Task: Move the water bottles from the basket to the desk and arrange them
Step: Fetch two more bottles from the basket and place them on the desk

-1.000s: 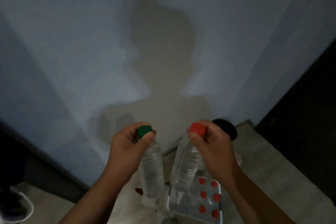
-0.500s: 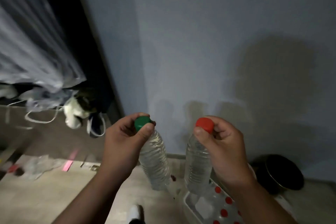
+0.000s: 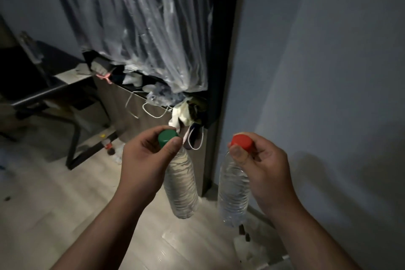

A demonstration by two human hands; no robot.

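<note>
Our left hand [image 3: 142,166] pinches the green-capped bottle [image 3: 180,186], our right hand [image 3: 267,171] the red-capped bottle [image 3: 233,190], both by the top; either could slip.

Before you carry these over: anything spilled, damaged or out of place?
Nothing spilled; both bottles look intact and capped. The left hand holds the green-capped bottle and the right hand the red-capped bottle only by their caps, so both dangle slightly tilted. Face masks hang untidily off the ledge behind.

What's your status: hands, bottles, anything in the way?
Left hand pinches green-capped bottle at top. Right hand pinches red-capped bottle at top. Both bottles hanging clear of floor. Plastic sheeting hangs ahead.
</note>
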